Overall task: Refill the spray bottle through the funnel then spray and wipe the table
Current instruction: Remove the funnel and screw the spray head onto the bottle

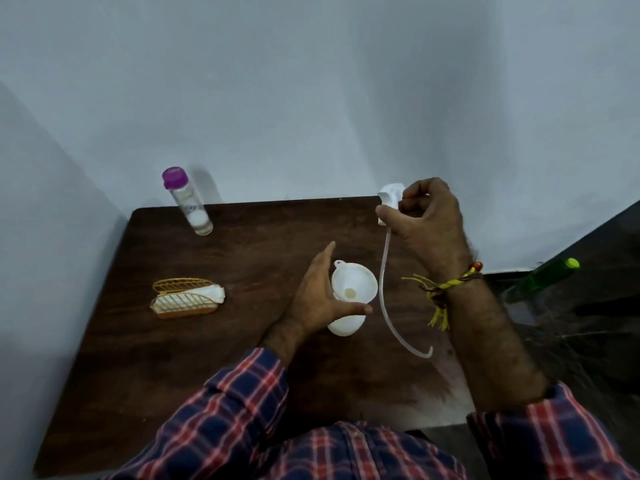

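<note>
A: Nearest, at the bottom of the frame, are the red-and-blue plaid shirt sleeves (242, 420). What's on the dark wooden table (207, 358)?

B: Left to right: a yellow wire holder with white cloth (187, 298), untouched; a clear bottle with a purple cap (188, 202) at upper left, cap on.

A: And the centre?

B: The left hand (318, 299), fingers straight and apart, touches the white plastic spray bottle (346, 325), white funnel (355, 280) seated in its neck.

A: The right?

B: The right hand (433, 223) is clamped on the white spray head with its dangling tube (389, 209). Pouring, spraying and wiping likely remain.
</note>
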A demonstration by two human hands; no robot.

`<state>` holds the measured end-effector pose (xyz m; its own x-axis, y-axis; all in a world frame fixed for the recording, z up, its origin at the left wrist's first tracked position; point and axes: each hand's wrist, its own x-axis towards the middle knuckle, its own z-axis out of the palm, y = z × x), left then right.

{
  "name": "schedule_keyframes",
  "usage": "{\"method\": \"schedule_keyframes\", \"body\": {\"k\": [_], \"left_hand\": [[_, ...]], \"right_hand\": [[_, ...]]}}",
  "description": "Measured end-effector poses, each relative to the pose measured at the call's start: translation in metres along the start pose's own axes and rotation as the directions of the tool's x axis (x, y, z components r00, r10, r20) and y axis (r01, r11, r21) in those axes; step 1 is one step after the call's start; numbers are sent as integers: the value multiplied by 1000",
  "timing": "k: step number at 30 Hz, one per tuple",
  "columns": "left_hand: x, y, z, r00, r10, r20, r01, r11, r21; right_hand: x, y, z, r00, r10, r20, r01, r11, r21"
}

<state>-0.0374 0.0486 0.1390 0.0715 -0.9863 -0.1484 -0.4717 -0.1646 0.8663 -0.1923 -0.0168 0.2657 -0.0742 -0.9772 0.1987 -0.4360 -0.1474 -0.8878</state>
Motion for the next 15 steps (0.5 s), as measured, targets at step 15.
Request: {"method": "schedule_keyframes", "body": {"k": [15], "left_hand": [[-3, 23, 13, 988, 64, -141, -49, 993, 110]], "right_hand": [[2, 41, -14, 996, 73, 56, -77, 994, 76]]}}
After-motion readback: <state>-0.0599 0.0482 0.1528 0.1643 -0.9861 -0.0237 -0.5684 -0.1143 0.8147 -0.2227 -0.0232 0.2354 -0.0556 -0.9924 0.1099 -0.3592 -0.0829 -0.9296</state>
